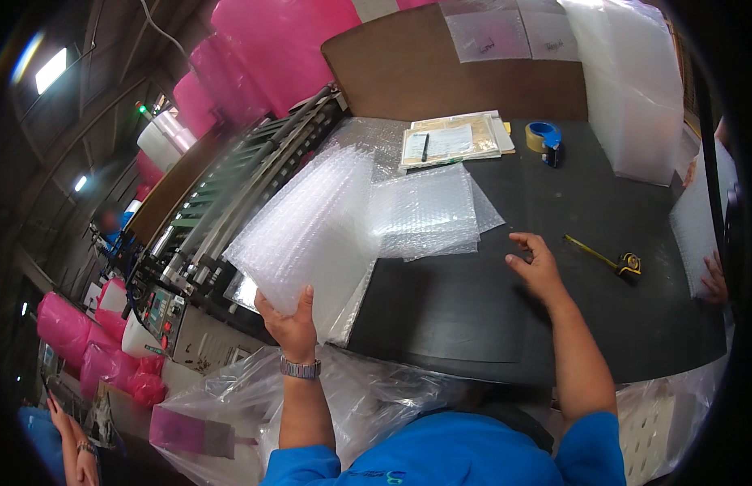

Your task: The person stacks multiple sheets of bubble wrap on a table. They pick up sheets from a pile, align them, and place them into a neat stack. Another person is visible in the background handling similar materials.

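Blue sleeves rise from the lower edge. Left hand (291, 320) pinches the near edge of a bubble-wrap stack (311, 231) over the table's (473, 324) left edge. Right hand (536, 263), fingers loosely spread, rests on bare black tabletop, well apart from the tape measure (611, 259).

Left hand (291, 322) raised, grip closed; right hand (536, 263) flat, fingers spread.

Bright, even overhead light; ceiling lamps (50, 70) glare far left of left hand (293, 322); fisheye bends edges, corners black; sharp centre.
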